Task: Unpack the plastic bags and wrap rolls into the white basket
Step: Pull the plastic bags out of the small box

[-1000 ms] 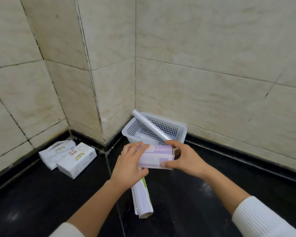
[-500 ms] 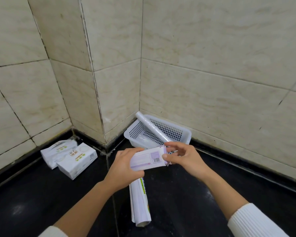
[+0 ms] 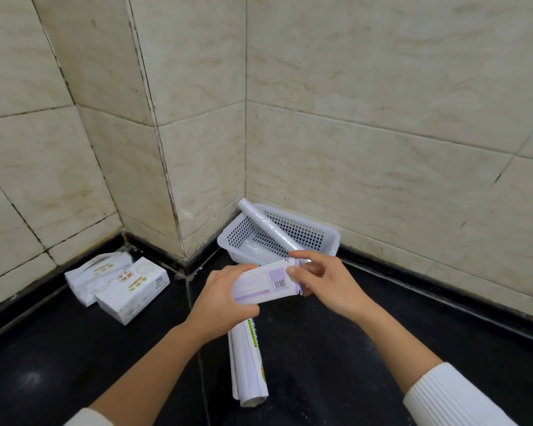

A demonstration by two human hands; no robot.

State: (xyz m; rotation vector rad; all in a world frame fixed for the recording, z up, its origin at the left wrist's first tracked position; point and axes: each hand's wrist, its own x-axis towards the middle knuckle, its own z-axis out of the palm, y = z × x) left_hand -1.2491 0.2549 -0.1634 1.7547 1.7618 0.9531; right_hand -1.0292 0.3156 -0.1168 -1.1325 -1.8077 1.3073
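Note:
A white and purple carton with a barcode is held in front of me by both hands. My left hand grips its left end from below. My right hand pinches the flap at its right end. Behind it, the white perforated basket stands in the tiled corner. A clear wrap roll leans across it, one end over the basket's left rim. A white wrapped roll with green print lies on the black floor under my hands.
Two white tissue packs lie on the black floor at the left, by the wall base. Beige tiled walls close in behind and to the left. Open black floor stretches to the right.
The carton has been turned so its barcode side faces me. My right hand shifted from gripping the end to pinching the end flap.

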